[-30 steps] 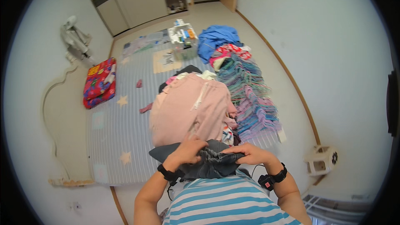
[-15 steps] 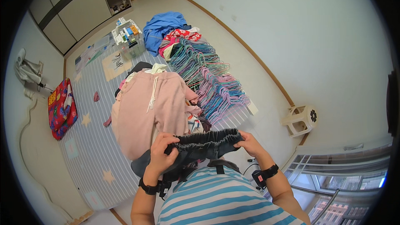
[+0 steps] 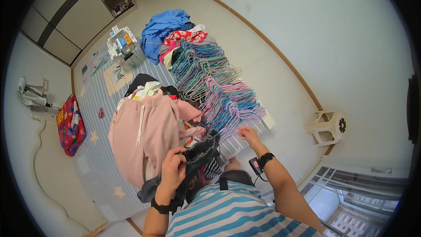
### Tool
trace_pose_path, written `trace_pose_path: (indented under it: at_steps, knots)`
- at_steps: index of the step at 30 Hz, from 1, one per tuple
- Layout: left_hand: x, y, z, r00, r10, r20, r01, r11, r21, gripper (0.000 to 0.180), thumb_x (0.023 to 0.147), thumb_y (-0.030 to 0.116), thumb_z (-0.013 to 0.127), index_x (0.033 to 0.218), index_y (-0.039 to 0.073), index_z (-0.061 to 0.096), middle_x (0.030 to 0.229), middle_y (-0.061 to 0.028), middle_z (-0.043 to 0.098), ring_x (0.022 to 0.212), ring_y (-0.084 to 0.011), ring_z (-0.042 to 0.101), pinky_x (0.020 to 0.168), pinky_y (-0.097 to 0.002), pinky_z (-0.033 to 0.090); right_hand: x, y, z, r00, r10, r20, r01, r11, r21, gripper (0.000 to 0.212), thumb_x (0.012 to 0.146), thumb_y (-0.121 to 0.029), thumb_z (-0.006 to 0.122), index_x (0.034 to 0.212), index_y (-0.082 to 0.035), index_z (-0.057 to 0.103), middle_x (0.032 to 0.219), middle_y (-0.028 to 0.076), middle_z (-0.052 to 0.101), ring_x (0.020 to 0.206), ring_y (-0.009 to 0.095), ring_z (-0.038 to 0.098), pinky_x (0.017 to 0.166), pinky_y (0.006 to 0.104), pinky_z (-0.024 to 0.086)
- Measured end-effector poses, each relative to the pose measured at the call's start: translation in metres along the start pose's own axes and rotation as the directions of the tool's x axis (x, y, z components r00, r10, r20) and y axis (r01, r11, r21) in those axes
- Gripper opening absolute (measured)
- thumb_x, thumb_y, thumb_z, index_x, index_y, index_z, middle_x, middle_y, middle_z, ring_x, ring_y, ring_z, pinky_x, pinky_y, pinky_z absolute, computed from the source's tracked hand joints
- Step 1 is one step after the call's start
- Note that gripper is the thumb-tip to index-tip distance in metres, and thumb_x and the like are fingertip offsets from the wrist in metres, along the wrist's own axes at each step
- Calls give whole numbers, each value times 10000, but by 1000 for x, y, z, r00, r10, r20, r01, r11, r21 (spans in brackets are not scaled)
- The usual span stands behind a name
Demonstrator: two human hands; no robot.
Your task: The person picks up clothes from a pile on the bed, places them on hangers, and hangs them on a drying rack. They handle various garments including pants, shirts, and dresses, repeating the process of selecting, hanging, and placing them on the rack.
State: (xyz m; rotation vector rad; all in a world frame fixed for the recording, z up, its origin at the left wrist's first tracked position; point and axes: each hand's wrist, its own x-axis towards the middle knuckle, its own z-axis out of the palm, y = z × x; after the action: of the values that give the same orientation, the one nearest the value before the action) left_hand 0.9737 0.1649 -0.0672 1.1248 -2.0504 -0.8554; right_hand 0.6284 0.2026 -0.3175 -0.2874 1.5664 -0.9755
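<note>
The dark grey garment with a gathered elastic waistband (image 3: 201,151) looks like matt, faded denim, rough and puckered along its top edge, while the pale pink drawstring trousers (image 3: 142,125) are soft, matt, finely ribbed cloth and the crumpled blue garment (image 3: 160,33) is smoother woven cloth. Slim pastel clothes hangers (image 3: 210,79) appear to be smooth plastic with a slight sheen, and the cream openwork stool (image 3: 330,125) is smooth moulded plastic. The striped blue-grey sheet (image 3: 97,162) is flat, matt cloth.

a cream stool (image 3: 329,127) stands beside the pale wall (image 3: 302,30).
</note>
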Motion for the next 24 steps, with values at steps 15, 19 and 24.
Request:
trace_pose_path:
  at_steps: [15,19,24]
  knots:
    - [93,-44,109,958,-282,55,273,953,134,258,662,-160,617,839,13,545,1097,-193,660,965,-343,669,813,-368,542,249,119,-55,761,609,-224,-395,709,584,327,931,-199,616,1177,5,544,1060,119,609,977,246,636,821,388,555]
    - [97,-47,113,937,-341,79,327,933,149,265,659,-160,617,848,13,552,1117,-195,655,971,-344,667,813,-368,542,262,130,-56,745,645,-170,-349,594,725,264,948,-198,584,1122,-3,548,1051,105,611,985,241,638,824,389,554]
    - [108,-44,110,920,-385,79,366,913,181,286,662,-167,612,871,21,558,1170,-176,647,979,-336,665,802,-353,533,256,138,-63,782,575,-242,-351,726,592,242,950,-170,570,1104,16,549,1003,125,629,903,247,666,772,373,575]
